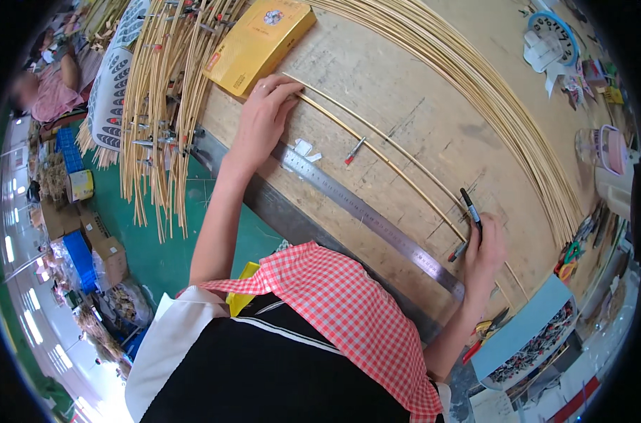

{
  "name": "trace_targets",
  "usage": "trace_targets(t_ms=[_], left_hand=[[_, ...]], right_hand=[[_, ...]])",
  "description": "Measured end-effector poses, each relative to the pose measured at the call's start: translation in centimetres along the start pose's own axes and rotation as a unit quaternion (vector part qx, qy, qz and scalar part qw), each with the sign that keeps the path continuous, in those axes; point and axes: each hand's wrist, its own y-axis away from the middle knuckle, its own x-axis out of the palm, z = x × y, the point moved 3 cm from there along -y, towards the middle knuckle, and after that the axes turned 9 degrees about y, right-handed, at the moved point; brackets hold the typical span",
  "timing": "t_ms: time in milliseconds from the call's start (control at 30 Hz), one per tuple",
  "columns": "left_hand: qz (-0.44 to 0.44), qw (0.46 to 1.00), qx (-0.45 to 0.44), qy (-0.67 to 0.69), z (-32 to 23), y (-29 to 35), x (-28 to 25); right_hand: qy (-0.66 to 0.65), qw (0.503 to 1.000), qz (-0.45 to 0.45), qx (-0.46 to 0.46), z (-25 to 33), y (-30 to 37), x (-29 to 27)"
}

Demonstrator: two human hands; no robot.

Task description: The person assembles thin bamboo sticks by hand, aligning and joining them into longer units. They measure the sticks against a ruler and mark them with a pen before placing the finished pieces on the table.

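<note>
Two slim tan sticks (pixel 398 170), like bamboo or cane, lie side by side and slanting across the wooden tabletop. At their upper-left end, my left hand (pixel 267 116) rests with its fingers closed on the end of the nearer stick. My right hand (pixel 486 247) grips a black marker pen (pixel 471 206), capped end or tip up, beside the sticks' lower-right part. A small red-tipped metal clip (pixel 355 150) sits on the nearer stick, and another clip (pixel 458 251) is close to my right fingers. A steel ruler (pixel 370 215) lies between the sticks and me.
Beyond my left hand stands a gold box (pixel 260 46). Bundled sticks with clips (pixel 158 106) hang over the table's left edge. A long curved bundle of sticks (pixel 475 77) spans the far side. A box of clips (pixel 525 338) and red-handled pliers (pixel 486 335) lie at right.
</note>
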Motion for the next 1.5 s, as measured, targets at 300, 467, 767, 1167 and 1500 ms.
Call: trace_targets(t_ms=[300,467,767,1167,1500], left_hand=[[0.141,0.989,0.036,-0.010,0.3,-3.1,-0.7],[0.059,0.998,0.025,-0.022,-0.1,-1.6,-0.3],[0.015,1.000,-0.005,-0.007,-1.6,2.4,1.2],[0.044,0.998,-0.049,0.011,-1.2,3.1,1.6],[0.065,0.996,-0.040,0.036,-0.6,2.1,1.2]], right_hand=[[-0.012,1.000,0.002,0.025,-0.1,0.4,0.3],[-0.029,0.999,0.005,0.031,-0.1,0.5,0.3],[-0.033,0.999,0.026,0.009,0.2,0.3,0.3],[-0.024,0.999,0.040,-0.020,1.2,-0.5,-0.2],[-0.021,0.998,0.052,-0.015,2.1,-0.7,-0.4]])
